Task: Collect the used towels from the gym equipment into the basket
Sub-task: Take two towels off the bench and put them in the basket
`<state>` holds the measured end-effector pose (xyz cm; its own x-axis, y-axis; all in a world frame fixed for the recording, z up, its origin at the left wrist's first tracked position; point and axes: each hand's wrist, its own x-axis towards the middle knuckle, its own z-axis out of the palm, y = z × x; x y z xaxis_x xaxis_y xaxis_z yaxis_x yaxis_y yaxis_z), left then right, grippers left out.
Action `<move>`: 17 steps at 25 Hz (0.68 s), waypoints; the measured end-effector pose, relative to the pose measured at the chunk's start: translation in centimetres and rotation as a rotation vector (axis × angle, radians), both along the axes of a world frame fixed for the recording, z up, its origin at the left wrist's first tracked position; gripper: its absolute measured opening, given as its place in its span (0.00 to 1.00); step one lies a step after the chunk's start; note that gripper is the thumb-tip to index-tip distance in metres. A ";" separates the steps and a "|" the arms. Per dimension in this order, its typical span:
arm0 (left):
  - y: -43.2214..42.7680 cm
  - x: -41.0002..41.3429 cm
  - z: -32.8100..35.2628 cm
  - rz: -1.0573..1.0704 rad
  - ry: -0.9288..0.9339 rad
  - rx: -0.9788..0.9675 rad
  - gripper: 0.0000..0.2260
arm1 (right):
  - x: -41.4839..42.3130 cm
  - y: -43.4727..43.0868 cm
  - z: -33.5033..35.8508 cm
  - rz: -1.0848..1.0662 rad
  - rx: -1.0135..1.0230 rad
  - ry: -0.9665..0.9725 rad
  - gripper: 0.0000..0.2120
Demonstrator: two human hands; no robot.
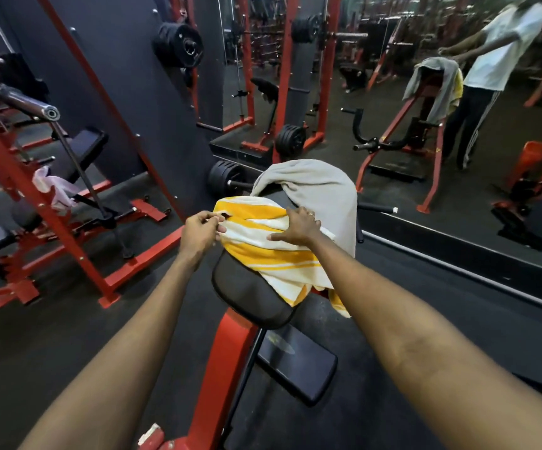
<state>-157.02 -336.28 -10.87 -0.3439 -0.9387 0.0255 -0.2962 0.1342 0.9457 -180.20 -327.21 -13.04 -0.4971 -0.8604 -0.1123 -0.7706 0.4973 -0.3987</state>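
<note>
A yellow-and-white striped towel (263,251) is draped over the black chest pad (246,293) of a red machine in front of me. A grey towel (321,190) lies over the top of the same machine, just behind the striped one. My left hand (199,232) pinches the striped towel's left edge. My right hand (297,227) presses down on the towel's top with fingers spread and curled into the cloth. A pale pink towel (53,186) hangs on the red rack at the left. No basket is in view.
A wall mirror (457,125) on the right reflects the machine, both towels and a person. Red racks, a barbell (23,99) and black weight plates (178,43) stand left and ahead. A black seat pad (295,365) sits below the chest pad, on dark rubber floor.
</note>
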 end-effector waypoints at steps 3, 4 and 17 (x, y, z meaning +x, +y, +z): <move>-1.4 -1.2 -0.1 -0.033 0.008 0.007 0.10 | -0.2 -0.8 -0.8 0.034 0.062 0.123 0.47; -1.8 -1.7 -0.1 -0.048 0.010 0.014 0.10 | -0.2 -0.9 -0.9 0.040 0.065 0.156 0.44; 0.8 -8.2 1.0 -0.132 0.026 0.028 0.09 | -0.6 5.7 -1.0 0.107 0.076 -0.177 0.23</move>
<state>-165.24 -335.43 -9.86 -0.4637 -0.8859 0.0102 -0.2529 0.1434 0.9568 -180.78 -321.46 -14.06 -0.3704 -0.8929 -0.2561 -0.7419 0.4503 -0.4969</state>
